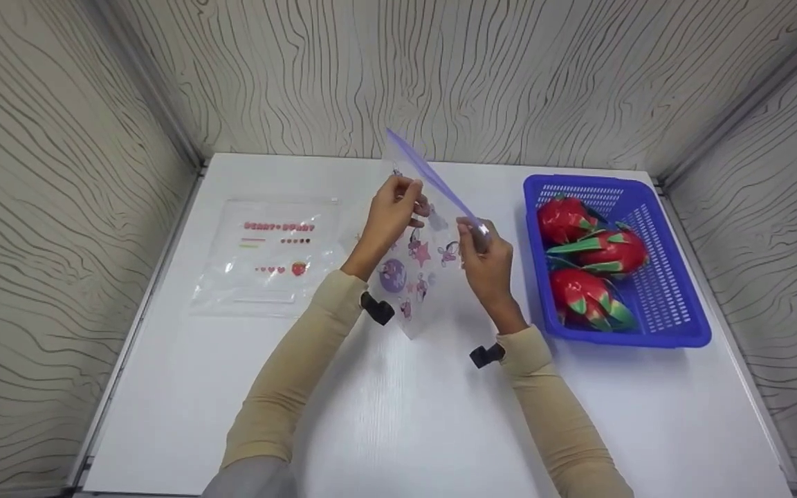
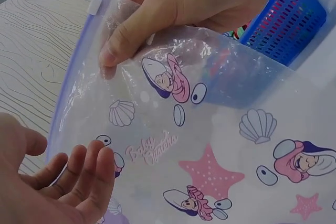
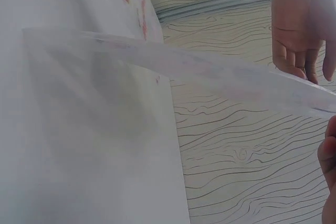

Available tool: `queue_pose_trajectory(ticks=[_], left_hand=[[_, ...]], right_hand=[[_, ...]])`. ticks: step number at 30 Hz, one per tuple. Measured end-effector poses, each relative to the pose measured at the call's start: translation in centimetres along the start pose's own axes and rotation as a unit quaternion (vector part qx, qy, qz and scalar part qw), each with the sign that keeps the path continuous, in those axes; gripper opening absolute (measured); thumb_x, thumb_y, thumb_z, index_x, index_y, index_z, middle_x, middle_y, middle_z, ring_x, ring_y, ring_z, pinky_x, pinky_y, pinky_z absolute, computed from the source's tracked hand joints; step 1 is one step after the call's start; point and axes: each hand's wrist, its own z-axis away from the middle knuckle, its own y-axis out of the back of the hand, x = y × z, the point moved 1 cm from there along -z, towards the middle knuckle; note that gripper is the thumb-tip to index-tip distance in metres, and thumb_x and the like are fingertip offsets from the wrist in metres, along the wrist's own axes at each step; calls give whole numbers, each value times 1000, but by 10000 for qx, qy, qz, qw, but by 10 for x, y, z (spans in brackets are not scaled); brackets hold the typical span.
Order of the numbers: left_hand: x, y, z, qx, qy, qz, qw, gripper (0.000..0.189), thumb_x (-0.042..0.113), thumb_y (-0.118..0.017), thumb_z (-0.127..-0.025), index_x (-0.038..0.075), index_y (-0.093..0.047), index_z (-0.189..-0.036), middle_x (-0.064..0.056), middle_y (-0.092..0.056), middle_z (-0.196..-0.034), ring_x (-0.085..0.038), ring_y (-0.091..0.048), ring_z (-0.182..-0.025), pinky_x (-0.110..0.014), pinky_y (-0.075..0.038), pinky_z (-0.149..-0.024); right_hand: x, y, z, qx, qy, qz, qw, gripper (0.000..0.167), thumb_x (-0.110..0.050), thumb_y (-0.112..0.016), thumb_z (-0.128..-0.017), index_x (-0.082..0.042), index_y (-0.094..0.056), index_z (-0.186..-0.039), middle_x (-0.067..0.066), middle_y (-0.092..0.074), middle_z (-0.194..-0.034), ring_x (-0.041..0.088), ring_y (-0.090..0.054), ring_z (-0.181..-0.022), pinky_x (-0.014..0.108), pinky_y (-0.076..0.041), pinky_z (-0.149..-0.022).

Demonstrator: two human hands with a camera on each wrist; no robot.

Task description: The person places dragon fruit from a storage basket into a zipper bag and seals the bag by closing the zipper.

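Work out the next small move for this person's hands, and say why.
Perhaps the left hand should pinch the far end of the purple zip edge, steadying the printed bag: the right hand alone seems to hold it, near the white slider, while the left, close beside it, appears to grip nothing.

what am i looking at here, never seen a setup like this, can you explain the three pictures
No machine here: a person works barehanded. The wide picture comes from a camera on the head; the others from small cameras on the left and right wrists. On the white table, a clear bag with red print lies flat at the left; a blue basket of three red-and-green fruits stands at the right. Between them, the right hand pinches a second bag near one end of its purple edge. The left hand is beside that bag, apparently gripping nothing.
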Motion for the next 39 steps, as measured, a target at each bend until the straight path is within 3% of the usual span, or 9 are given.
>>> queue_pose_trajectory(ticks=[7, 13, 19, 24, 27, 32, 35, 39], left_hand=[[2, -5, -2, 101, 62, 197, 9997, 29, 35, -56, -112, 6, -59, -114, -4, -68, -90, -15, -71, -74, -31, -66, -67], [3, -7, 1, 156, 128, 279, 9994, 29, 33, -59, -111, 5, -59, -111, -4, -66, -86, -13, -69, -70, -31, -66, -66], [3, -6, 1, 42, 99, 512, 9986, 21, 20, -54, -110, 0, -61, -109, -10, -72, -88, -16, -71, -69, -35, -67, -67], [4, -7, -1, 139, 112, 568, 9982, 13, 12, -54, -107, 0, -59, -107, -10, -73, -87, -16, -72, -70, -34, -67, -66], [4, -7, -1, 178, 132, 540, 9983, 13, 13, -55, -107, 1, -58, -108, -8, -71, -85, -15, -71, -69, -33, -67, -66], [5, -8, -1, 202, 133, 450, 9987, 15, 17, -58, -107, 2, -56, -108, -5, -66, -83, -14, -67, -67, -31, -66, -63], [6, -8, -1, 180, 102, 430, 9989, 13, 16, -59, -106, 3, -55, -106, -5, -64, -84, -14, -66, -67, -31, -65, -62], [6, -8, 0, 62, 12, 359, 9993, 12, 13, -61, -104, 5, -52, -106, -6, -66, -86, -16, -68, -68, -35, -66, -66]], right_hand=[[-5, -3, 2, 8, 624, 185, 9979, 12, 8, -67, -99, 5, -74, -109, 14, -69, -72, 2, -56, -61, 9, -47, -53], [-8, -5, 5, 53, 948, 505, 9942, 11, 9, -70, -97, 6, -73, -106, 14, -72, -74, 5, -61, -62, 6, -49, -59], [-7, -4, 6, -31, 998, 489, 9938, 12, 10, -71, -96, 6, -73, -106, 14, -73, -75, 4, -60, -63, 5, -48, -60], [-8, -2, 5, -447, 830, 151, 9954, 16, 8, -71, -97, 5, -71, -113, 15, -74, -85, 1, -60, -69, 9, -48, -60], [-7, 0, 5, -927, 729, -281, 9926, 23, -11, -69, -104, 7, -68, -119, 18, -72, -94, 6, -64, -77, 12, -53, -64], [-7, 4, 4, -1633, 513, -1034, 9798, 76, -64, -50, -106, 8, -63, -127, 26, -65, -108, 21, -64, -95, 20, -56, -83], [-6, 6, 2, -1666, 365, -1211, 9779, 85, -72, -40, -105, 7, -65, -127, 26, -65, -113, 21, -62, -102, 24, -52, -88], [-4, 7, -4, -1468, 115, -1138, 9825, 84, -70, -36, -107, 6, -67, -126, 16, -69, -113, 14, -64, -102, 24, -54, -83]])
